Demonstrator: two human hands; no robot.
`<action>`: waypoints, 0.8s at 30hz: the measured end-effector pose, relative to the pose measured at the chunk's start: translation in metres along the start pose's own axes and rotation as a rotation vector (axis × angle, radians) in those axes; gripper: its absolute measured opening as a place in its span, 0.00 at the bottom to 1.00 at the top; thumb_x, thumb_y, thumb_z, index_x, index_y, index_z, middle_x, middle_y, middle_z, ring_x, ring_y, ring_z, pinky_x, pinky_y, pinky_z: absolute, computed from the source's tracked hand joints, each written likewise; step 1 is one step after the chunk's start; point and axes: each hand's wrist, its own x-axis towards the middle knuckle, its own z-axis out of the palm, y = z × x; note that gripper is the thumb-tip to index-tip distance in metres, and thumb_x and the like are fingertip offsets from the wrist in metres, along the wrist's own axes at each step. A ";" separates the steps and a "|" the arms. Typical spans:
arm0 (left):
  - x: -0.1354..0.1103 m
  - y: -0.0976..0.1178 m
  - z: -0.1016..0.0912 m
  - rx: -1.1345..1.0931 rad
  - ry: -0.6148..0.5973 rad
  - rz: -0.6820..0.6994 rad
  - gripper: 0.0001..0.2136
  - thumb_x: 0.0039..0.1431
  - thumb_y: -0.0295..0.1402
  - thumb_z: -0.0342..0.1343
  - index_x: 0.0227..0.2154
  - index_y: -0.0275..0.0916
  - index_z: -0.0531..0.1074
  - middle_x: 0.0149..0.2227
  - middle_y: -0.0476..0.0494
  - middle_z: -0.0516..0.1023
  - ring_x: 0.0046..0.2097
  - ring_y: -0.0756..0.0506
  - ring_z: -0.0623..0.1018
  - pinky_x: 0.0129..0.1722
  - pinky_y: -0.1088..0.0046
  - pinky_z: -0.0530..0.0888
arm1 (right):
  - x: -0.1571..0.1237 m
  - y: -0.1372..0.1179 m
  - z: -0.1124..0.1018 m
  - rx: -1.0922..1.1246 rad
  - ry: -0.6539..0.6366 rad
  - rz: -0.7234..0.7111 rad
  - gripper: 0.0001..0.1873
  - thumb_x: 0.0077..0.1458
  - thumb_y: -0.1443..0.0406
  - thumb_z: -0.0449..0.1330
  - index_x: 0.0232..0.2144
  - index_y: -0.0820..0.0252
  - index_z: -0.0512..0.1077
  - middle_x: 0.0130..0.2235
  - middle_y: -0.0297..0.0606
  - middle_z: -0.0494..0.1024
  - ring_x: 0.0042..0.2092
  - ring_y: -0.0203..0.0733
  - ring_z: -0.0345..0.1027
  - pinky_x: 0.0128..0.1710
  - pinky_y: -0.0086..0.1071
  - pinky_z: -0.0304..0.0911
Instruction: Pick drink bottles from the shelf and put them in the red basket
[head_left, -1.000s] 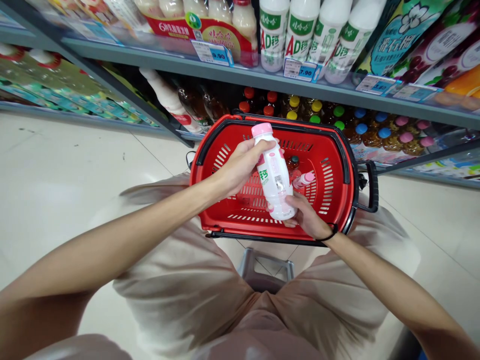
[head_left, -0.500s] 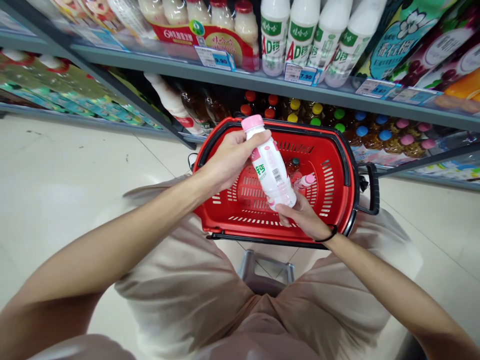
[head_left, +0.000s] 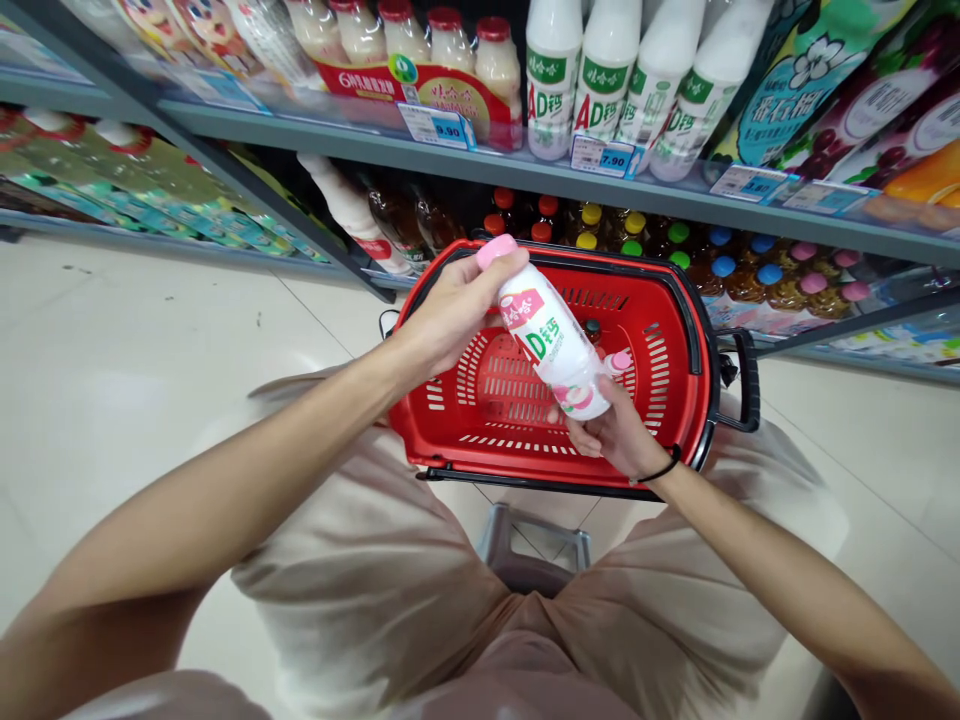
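I hold a white drink bottle (head_left: 555, 340) with a pink cap and pink-green label, tilted over a red shopping basket (head_left: 675, 300). My left hand (head_left: 450, 310) is wrapped round its neck just below the cap. My right hand (head_left: 615, 435) cups its bottom end from below. Inside the basket lie a small pink-capped bottle (head_left: 619, 361) and a dark-capped bottle (head_left: 592, 327), partly hidden behind the held one.
A store shelf (head_left: 525, 170) runs across the top with white milk bottles, price tags and colourful-capped tea bottles below. The basket rests in front of my knees; a grey stool frame (head_left: 532, 535) shows between my legs. Pale tiled floor (head_left: 135, 340) lies left.
The bottle has tilted further, its cap swinging left and its base right, and it has turned so the green label lettering faces up. Both hands stay on it.
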 end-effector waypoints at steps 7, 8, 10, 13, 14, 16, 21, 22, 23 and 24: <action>-0.003 0.005 -0.001 0.032 -0.056 -0.004 0.15 0.65 0.44 0.61 0.40 0.35 0.75 0.40 0.40 0.83 0.42 0.44 0.84 0.42 0.66 0.84 | 0.006 -0.006 -0.006 0.133 0.092 0.081 0.42 0.55 0.30 0.52 0.37 0.64 0.76 0.25 0.42 0.79 0.15 0.32 0.52 0.15 0.28 0.47; -0.003 0.006 -0.001 0.057 -0.055 0.007 0.15 0.65 0.45 0.61 0.40 0.34 0.75 0.39 0.40 0.83 0.41 0.44 0.84 0.42 0.67 0.84 | 0.006 -0.007 -0.006 0.146 0.103 0.092 0.43 0.56 0.30 0.50 0.35 0.65 0.76 0.24 0.43 0.79 0.15 0.33 0.54 0.16 0.28 0.48; -0.002 0.007 -0.002 0.109 -0.051 0.046 0.16 0.65 0.45 0.62 0.38 0.34 0.75 0.37 0.41 0.83 0.39 0.44 0.85 0.41 0.68 0.84 | 0.006 -0.007 -0.006 0.163 0.110 0.119 0.45 0.57 0.30 0.46 0.34 0.66 0.77 0.23 0.44 0.78 0.16 0.35 0.56 0.17 0.29 0.50; 0.002 0.011 -0.006 0.188 -0.050 0.127 0.17 0.61 0.46 0.65 0.35 0.33 0.75 0.33 0.43 0.82 0.34 0.46 0.83 0.37 0.71 0.84 | 0.005 -0.006 -0.004 0.177 0.098 0.171 0.48 0.60 0.31 0.39 0.32 0.66 0.77 0.21 0.46 0.76 0.17 0.37 0.58 0.18 0.30 0.51; 0.003 0.012 -0.007 0.215 -0.053 0.145 0.17 0.60 0.46 0.66 0.34 0.33 0.75 0.32 0.43 0.82 0.33 0.46 0.83 0.36 0.72 0.83 | 0.005 -0.005 -0.004 0.184 0.104 0.182 0.48 0.62 0.32 0.36 0.31 0.66 0.76 0.21 0.46 0.76 0.17 0.38 0.59 0.18 0.30 0.51; 0.004 0.013 -0.010 0.263 -0.058 0.152 0.18 0.57 0.46 0.67 0.33 0.34 0.75 0.33 0.44 0.82 0.33 0.47 0.82 0.35 0.73 0.83 | 0.007 -0.004 -0.003 0.201 0.134 0.195 0.49 0.64 0.35 0.31 0.31 0.65 0.75 0.20 0.45 0.74 0.17 0.38 0.58 0.18 0.30 0.51; 0.005 0.007 -0.016 0.413 -0.051 0.147 0.21 0.55 0.51 0.68 0.36 0.36 0.76 0.34 0.44 0.83 0.34 0.45 0.82 0.36 0.71 0.83 | 0.020 0.006 -0.007 0.213 0.212 0.213 0.42 0.70 0.40 0.29 0.31 0.60 0.70 0.19 0.39 0.72 0.17 0.36 0.54 0.18 0.27 0.50; 0.005 0.005 -0.018 0.456 -0.056 0.155 0.21 0.55 0.51 0.67 0.37 0.36 0.77 0.33 0.44 0.83 0.33 0.45 0.82 0.35 0.71 0.83 | 0.025 0.008 -0.009 0.187 0.233 0.228 0.41 0.70 0.40 0.29 0.31 0.59 0.69 0.19 0.39 0.72 0.17 0.36 0.54 0.17 0.27 0.51; 0.005 0.005 -0.019 0.507 -0.056 0.160 0.21 0.56 0.51 0.66 0.38 0.36 0.77 0.32 0.44 0.82 0.32 0.46 0.81 0.34 0.71 0.82 | 0.029 0.011 -0.013 0.133 0.257 0.242 0.40 0.70 0.40 0.29 0.31 0.58 0.68 0.19 0.39 0.72 0.17 0.36 0.55 0.17 0.27 0.52; 0.005 0.005 -0.020 0.568 -0.048 0.168 0.21 0.58 0.51 0.65 0.39 0.37 0.77 0.32 0.44 0.82 0.32 0.45 0.81 0.34 0.71 0.81 | 0.033 0.014 -0.016 0.045 0.278 0.256 0.39 0.71 0.39 0.30 0.31 0.58 0.68 0.19 0.39 0.73 0.17 0.36 0.55 0.16 0.27 0.53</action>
